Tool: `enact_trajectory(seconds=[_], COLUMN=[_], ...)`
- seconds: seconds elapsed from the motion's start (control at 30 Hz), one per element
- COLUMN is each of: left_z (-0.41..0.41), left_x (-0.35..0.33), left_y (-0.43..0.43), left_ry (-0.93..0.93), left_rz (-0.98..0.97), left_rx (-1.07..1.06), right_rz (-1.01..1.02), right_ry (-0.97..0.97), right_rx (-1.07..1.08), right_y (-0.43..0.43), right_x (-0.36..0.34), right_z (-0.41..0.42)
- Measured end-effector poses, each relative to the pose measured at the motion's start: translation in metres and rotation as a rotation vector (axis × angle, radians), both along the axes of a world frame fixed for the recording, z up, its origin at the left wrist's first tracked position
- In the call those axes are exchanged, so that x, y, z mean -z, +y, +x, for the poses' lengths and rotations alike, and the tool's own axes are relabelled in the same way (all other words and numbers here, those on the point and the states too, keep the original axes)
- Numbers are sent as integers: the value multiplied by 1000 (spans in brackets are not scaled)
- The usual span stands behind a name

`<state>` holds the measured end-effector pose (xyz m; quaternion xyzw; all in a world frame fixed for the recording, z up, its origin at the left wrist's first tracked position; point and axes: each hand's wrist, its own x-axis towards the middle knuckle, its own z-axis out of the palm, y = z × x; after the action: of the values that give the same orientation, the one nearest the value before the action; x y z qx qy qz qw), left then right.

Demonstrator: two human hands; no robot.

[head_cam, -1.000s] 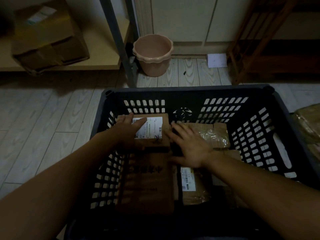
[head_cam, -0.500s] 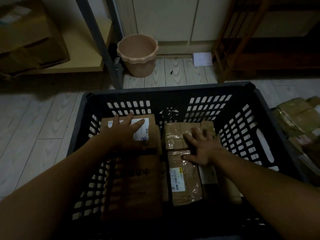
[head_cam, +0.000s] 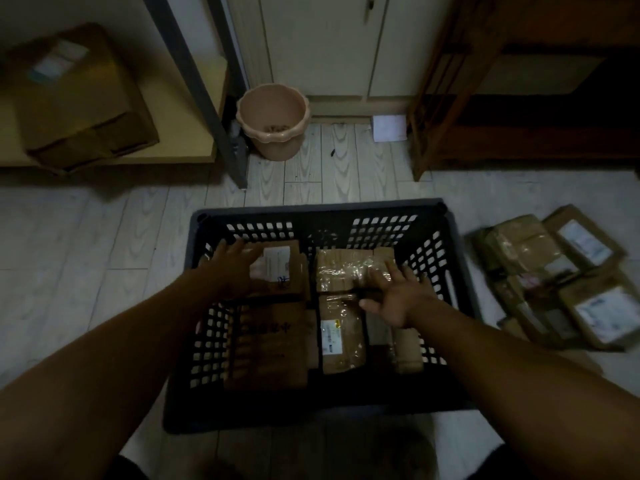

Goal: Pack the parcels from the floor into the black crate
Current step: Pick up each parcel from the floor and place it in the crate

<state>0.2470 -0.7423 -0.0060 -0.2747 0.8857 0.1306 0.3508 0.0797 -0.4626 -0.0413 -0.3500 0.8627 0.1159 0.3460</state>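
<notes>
The left hand (head_cam: 239,270) has a wide grip, fingers straight, flat on a labelled parcel (head_cam: 282,263); the right hand (head_cam: 398,294), grip also wide, rests on a taped parcel (head_cam: 341,268); both lie in the black crate (head_cam: 318,213); more parcels (head_cam: 557,282) lie on the floor (head_cam: 104,244) at its 3 o'clock.

Print on carton (head_cam: 266,355) blurred; labels (head_cam: 330,337) unreadable.
</notes>
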Motion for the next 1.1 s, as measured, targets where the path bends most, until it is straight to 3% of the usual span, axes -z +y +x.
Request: enact_trajectory(seconds=[0.23,0.37,0.5,0.67,0.9,1.1], left_z=[35,60,68,80,113,98], left_x=[-224,-368,-468,-533,-596,-630], left_y=[65,113,156,199,260,338], left_ry=[-91,-32,175,329,400,448], left_rz=[84,99,48,66,45,67], left_rx=[4,-87,-153,-199,-77,13], right_rz=[-45,-85,-160,-225,-356,-350], right_ry=[-73,-57,3,153,261,332], right_rx=[83,114,132,115,12,59], right_y=[60,98,135,176,243,330], right_x=[-241,-379,-480,-554,-608,-649], right_z=[8,12,20,52,139,129])
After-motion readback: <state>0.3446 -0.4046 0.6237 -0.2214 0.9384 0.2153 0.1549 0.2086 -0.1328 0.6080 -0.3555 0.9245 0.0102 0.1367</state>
